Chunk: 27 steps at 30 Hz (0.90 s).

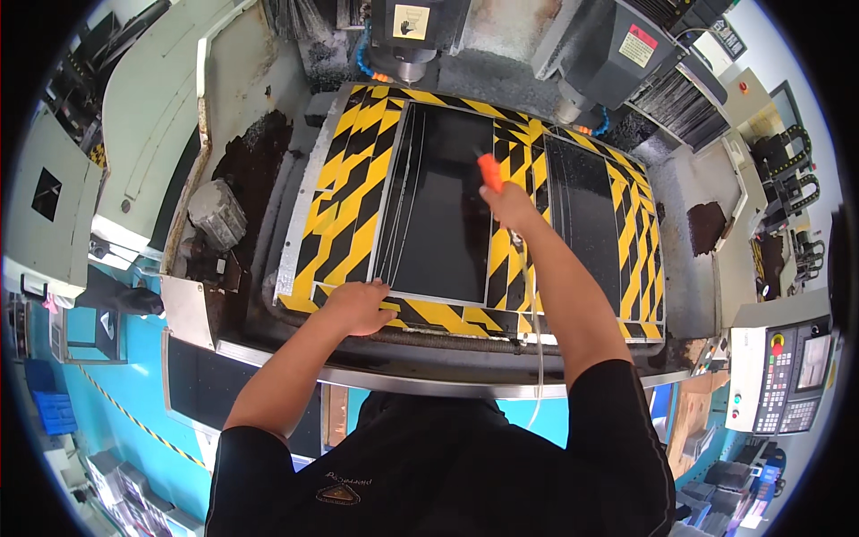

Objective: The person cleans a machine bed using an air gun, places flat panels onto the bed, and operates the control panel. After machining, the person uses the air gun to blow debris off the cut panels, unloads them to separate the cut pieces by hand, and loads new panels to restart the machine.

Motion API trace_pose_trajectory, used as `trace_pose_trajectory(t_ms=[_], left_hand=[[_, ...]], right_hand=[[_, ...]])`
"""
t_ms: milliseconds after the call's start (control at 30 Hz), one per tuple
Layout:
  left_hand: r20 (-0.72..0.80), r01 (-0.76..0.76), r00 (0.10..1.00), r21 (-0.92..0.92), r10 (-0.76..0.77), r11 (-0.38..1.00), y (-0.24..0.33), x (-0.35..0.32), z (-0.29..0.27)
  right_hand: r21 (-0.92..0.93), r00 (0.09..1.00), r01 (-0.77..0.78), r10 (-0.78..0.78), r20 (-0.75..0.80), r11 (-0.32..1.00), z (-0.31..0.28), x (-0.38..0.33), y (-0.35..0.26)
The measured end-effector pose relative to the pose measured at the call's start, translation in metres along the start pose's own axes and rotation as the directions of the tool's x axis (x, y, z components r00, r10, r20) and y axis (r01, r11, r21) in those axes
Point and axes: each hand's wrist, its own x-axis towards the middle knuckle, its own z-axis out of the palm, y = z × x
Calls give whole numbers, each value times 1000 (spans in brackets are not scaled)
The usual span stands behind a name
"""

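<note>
My right hand (512, 208) grips an orange air blow gun (489, 171), its tip pointing away over the right edge of a glossy black panel (446, 206). A clear hose (536, 345) trails from the gun down past the machine's front edge. My left hand (354, 310) lies with its fingers spread at the panel's near left corner, on the yellow-and-black striped tape (344, 210) that frames the bed. Thin pale lines run lengthwise along the panel's left side. A second dark panel (586, 219) sits to the right, partly behind my right forearm.
Two machine spindle heads (413, 63) (617, 54) hang at the far side of the bed. A metal front rail (429, 383) runs before my body. At the right stands a control panel (789, 376) with keys and a red button. A motor-like block (217, 215) sits on the left.
</note>
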Motion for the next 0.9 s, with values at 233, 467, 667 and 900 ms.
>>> trace_pose_trajectory(t_ms=[233,467,667,900], left_hand=[[-71,-13,997,-17,12,1000,2,-1,1],[-39,-6,999,-47,4,999,1,-2,1],[-59,-11,998,-44,8,999,1,1,1],[-34,-1,999,-85,-2,996,5,0,-9]], right_hand=[[38,991,48,-43,-126,998,10,29,-29],[-158,998,-15,6,-56,987,-11,-25,1],[-358,988,138,-152,-12,923,15,-133,41],[-209,984,173,-162,67,962,11,-165,13]])
